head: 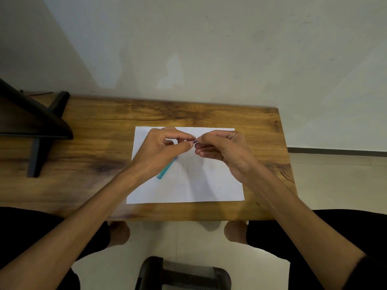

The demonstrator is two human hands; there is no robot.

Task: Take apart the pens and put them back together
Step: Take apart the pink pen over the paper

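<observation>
Wood desk (209,116) against a pale wall, w/ a black stand (35,130) at far left and a white sheet (188,185) in the middle. Over the sheet, left hand (159,151) has its fingers clenched on a teal pen (166,169) whose barrel slants down out of the palm, and right hand (222,147) pinches a tiny dark part (195,141) at the pen's tip end. Risk, imo: the part is so small it could slip the pinch and roll off the desk, or go on crooked and jam if the hands aren't lined up.
</observation>
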